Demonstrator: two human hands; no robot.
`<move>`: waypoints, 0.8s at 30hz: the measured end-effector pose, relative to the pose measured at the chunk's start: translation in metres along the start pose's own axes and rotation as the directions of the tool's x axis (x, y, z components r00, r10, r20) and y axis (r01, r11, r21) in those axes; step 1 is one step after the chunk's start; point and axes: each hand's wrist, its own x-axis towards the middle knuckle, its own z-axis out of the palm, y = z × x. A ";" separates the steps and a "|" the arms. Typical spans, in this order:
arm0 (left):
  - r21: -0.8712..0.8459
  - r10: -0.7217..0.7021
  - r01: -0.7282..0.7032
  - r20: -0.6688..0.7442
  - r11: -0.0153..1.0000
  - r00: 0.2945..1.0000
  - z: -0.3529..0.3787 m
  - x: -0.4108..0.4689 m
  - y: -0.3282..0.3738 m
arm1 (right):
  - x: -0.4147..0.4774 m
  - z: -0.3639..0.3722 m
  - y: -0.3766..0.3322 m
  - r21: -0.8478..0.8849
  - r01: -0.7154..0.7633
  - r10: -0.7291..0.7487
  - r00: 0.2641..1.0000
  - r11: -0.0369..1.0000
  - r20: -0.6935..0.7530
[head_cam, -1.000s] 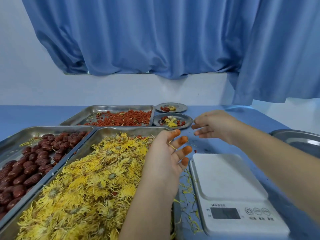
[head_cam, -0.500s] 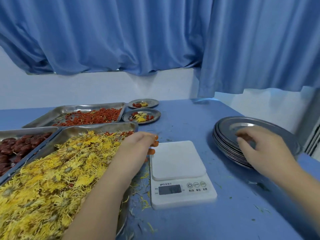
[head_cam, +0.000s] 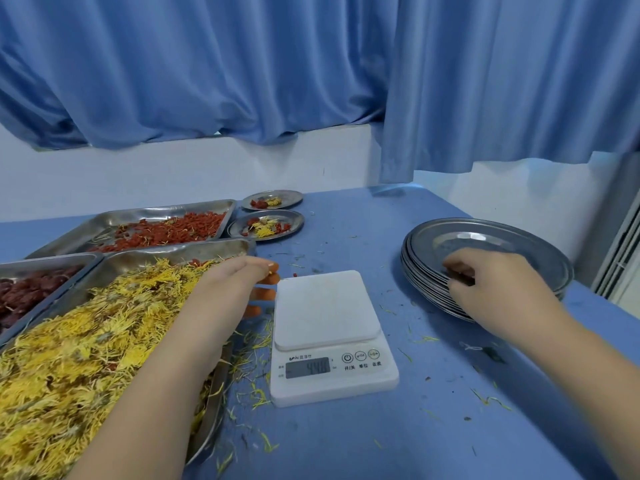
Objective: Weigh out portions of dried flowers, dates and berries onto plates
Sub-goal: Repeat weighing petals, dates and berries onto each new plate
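A white digital scale (head_cam: pixel 325 334) stands on the blue table with nothing on its platform and its display lit. Left of it, a steel tray (head_cam: pixel 173 252) is heaped with yellow dried flowers (head_cam: pixel 86 341). My left hand (head_cam: pixel 239 289) hovers over that tray's right edge, beside the scale, with its orange-stained fingers apart and nothing in them. Dark red dates (head_cam: pixel 20 292) fill a tray at the far left, and red berries (head_cam: pixel 173 230) lie in the back tray. My right hand (head_cam: pixel 495 289) rests on a stack of steel plates (head_cam: pixel 502 244), its fingers curled on the top plate's near rim.
Two small plates (head_cam: pixel 266 225) (head_cam: pixel 272 200), each holding flowers and berries, sit behind the scale next to the berry tray. Loose petals litter the table (head_cam: pixel 346 445). A blue curtain (head_cam: pixel 311 64) hangs behind, and the table's right edge is close to the plate stack.
The view has swung right. My right hand went from the far filled plates to the plate stack and curled onto its top plate. My left hand stayed by the scale.
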 end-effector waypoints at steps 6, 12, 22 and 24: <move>-0.030 0.001 -0.001 0.015 1.000 1.000 0.001 -0.001 0.001 | -0.002 -0.003 -0.005 0.027 -0.016 0.018 0.999 1.000 -0.043; -0.039 0.010 -0.010 0.018 0.999 1.000 0.001 -0.002 0.001 | -0.003 -0.005 -0.006 0.046 0.013 -0.009 0.996 0.999 -0.086; -0.041 -0.013 0.013 -0.005 0.999 1.000 0.000 0.000 0.000 | -0.002 -0.007 -0.004 -0.124 0.213 -0.239 0.935 0.969 -0.261; -0.033 -0.010 0.009 -0.011 0.999 1.000 0.001 0.000 0.000 | -0.002 -0.007 -0.006 -0.158 0.276 -0.314 0.892 0.948 -0.325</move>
